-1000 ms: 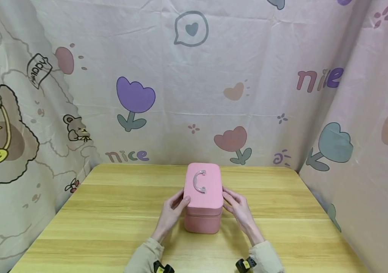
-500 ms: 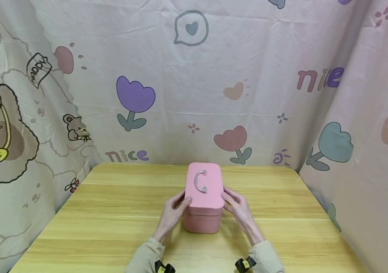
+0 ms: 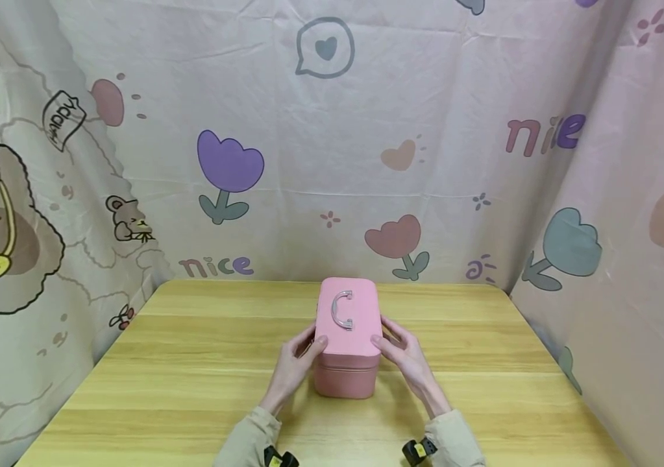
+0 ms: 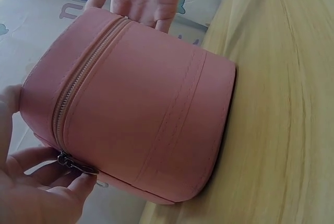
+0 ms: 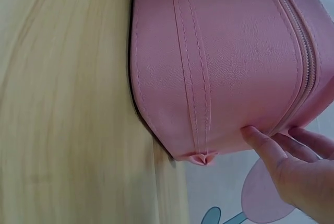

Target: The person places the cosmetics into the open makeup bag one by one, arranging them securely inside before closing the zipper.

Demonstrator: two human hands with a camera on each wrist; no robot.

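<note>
A pink zip-up vanity case (image 3: 348, 376) stands upright on the wooden table, its lid on top with a silver handle (image 3: 341, 311). My left hand (image 3: 293, 364) grips the near left edge, thumb on the lid. In the left wrist view its fingers curl at the side by the zipper pull (image 4: 78, 166), at a corner of the case; whether they pinch the pull I cannot tell. On the other side, my right hand (image 3: 406, 357) holds the right edge, thumb on the lid. Its fingers touch the wall just below the zipper (image 5: 305, 51) in the right wrist view.
The wooden table (image 3: 203, 376) spreads out on both sides of the case. A patterned cloth (image 3: 308, 130) hangs behind the table and along its left and right sides. Dark cameras are strapped at both sleeves.
My right thumb has moved left from the case's side edge onto the top of the lid. The left hand keeps its grip; the case has barely shifted.
</note>
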